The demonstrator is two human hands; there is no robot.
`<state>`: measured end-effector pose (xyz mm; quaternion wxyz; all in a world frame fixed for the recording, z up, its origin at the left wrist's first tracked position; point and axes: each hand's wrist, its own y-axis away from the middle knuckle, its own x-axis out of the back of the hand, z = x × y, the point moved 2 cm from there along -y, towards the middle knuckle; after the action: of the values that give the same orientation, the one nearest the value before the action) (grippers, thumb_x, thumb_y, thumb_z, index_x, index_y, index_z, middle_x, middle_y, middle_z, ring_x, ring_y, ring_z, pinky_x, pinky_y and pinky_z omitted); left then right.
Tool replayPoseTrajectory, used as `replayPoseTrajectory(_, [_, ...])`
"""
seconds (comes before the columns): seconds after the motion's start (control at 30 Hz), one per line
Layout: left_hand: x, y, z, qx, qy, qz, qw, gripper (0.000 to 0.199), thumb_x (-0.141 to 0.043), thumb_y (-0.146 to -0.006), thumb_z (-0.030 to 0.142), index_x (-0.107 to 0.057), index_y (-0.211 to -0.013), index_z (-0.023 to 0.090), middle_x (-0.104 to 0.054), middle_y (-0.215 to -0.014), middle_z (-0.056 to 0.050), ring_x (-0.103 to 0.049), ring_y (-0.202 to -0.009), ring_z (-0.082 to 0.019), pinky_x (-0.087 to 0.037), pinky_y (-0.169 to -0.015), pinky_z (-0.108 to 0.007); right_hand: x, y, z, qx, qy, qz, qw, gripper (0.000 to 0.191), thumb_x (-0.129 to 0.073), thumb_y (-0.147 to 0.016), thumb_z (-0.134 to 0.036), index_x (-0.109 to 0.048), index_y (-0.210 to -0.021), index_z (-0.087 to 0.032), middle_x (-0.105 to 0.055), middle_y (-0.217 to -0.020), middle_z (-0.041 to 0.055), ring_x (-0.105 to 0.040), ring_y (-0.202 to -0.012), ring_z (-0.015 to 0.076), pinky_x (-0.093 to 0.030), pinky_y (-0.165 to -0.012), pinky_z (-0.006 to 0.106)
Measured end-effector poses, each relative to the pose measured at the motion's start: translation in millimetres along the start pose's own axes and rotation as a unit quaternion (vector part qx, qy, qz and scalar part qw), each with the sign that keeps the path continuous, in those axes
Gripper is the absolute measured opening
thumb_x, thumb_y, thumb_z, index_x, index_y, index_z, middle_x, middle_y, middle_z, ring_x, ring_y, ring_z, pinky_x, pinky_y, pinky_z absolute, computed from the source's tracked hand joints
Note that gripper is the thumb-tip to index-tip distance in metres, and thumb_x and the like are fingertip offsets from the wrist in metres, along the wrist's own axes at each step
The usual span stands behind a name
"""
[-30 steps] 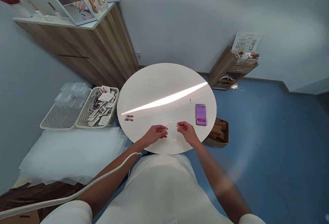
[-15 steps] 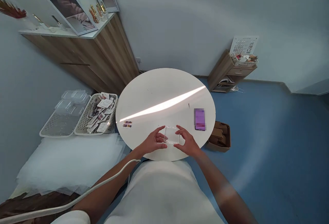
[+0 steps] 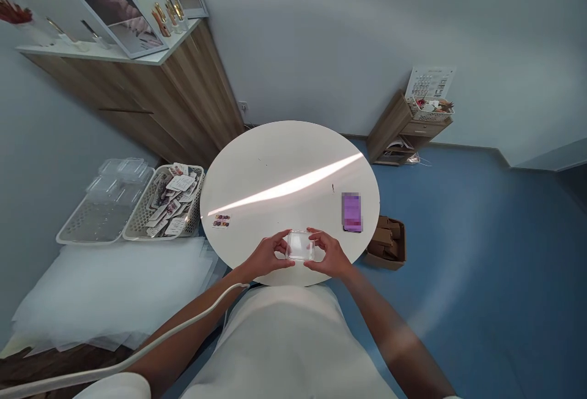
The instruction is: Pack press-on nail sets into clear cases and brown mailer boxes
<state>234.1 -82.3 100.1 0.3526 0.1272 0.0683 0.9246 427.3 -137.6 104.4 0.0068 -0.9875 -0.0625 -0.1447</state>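
Between my two hands is a clear plastic box (image 3: 300, 246), held above the near part of the white round table (image 3: 284, 148). My left hand (image 3: 270, 253) grips its left side, with thumb and fingers at the corners. On the opposite side, my right hand (image 3: 331, 254) closes on the box's right edge in the same way. Whether anything lies inside the box I cannot make out; it looks see-through. A small card with several coloured dots (image 3: 221, 221) lies on the table to the left. To the right rests a phone with a purple screen (image 3: 352, 212).
Left of the table stand a white basket of printed cards (image 3: 129, 228) and another with clear plastic boxes (image 3: 87, 231). A cardboard box (image 3: 401, 255) sits on the floor at right. A white cable (image 3: 192, 321) crosses over my left forearm. A wooden cabinet (image 3: 202, 87) stands behind.
Both hands have shifted slightly toward me and turned the clear box a little, so it looks tilted differently. The whole view has moved slightly as well.
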Motion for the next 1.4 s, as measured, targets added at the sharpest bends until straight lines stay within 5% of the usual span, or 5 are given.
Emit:
replayPoseTrajectory(0.53, [-7.9,6.1,-3.5,0.010,0.085,0.017,0.996,0.078,-0.075,-0.055,0.031,-0.041,-0.124,0.020,-0.060,-0.078,-0.001,-0.058,-0.072,-0.014,-0.048,-0.069,-0.030,5.5,-7.2,-7.9,0.042,0.011,0.013,0.999,0.051,-0.073,-0.050,-0.028,-0.050,-0.094,-0.022,-0.056,-0.114,0.0106,-0.058,-0.075,0.0149,-0.048,-0.070,0.032])
replayPoseTrajectory(0.8, [0.2,0.8,-8.1,0.063,0.212,0.024,0.975,0.073,-0.073,-0.060,0.028,-0.040,-0.125,0.020,-0.063,-0.088,-0.005,-0.061,-0.080,-0.016,-0.047,-0.077,-0.033,6.1,-20.7,-11.6,0.034,-0.012,0.005,0.999,0.049,-0.073,-0.052,-0.032,-0.051,-0.095,-0.022,-0.054,-0.116,0.0095,-0.057,-0.080,0.0155,-0.045,-0.074,0.032])
replayPoseTrajectory(1.0, [-2.7,6.3,-23.8,0.092,0.193,0.047,0.976,0.048,-0.075,-0.057,0.030,-0.056,-0.099,0.015,-0.065,-0.081,-0.005,-0.061,-0.072,-0.014,-0.048,-0.078,-0.035,1.5,-30.4,-0.5,-0.046,-0.080,0.023,0.995,0.039,-0.049,-0.074,-0.056,-0.055,-0.091,-0.021,-0.062,-0.091,0.0051,-0.059,-0.081,0.0182,-0.046,-0.073,0.033])
replayPoseTrajectory(1.17, [-9.3,8.6,-30.7,0.098,0.188,0.048,0.976,0.042,-0.075,-0.056,0.031,-0.059,-0.091,0.014,-0.065,-0.081,-0.005,-0.062,-0.072,-0.014,-0.049,-0.077,-0.035,-11.5,-37.4,12.5,-0.147,-0.140,0.077,0.976,0.049,-0.035,-0.077,-0.063,-0.053,-0.073,-0.018,-0.054,-0.069,-0.0006,-0.060,-0.057,0.0129,-0.045,-0.062,0.029])
replayPoseTrajectory(1.4, [-14.8,10.2,-40.1,0.111,0.173,0.065,0.977,0.042,-0.074,-0.057,0.031,-0.058,-0.092,0.014,-0.066,-0.084,-0.007,-0.063,-0.072,-0.015,-0.050,-0.076,-0.035,-21.0,-37.7,21.3,-0.236,-0.210,0.087,0.945,0.048,-0.038,-0.075,-0.063,-0.054,-0.079,-0.018,-0.052,-0.077,0.0003,-0.057,-0.050,0.0091,-0.045,-0.055,0.026])
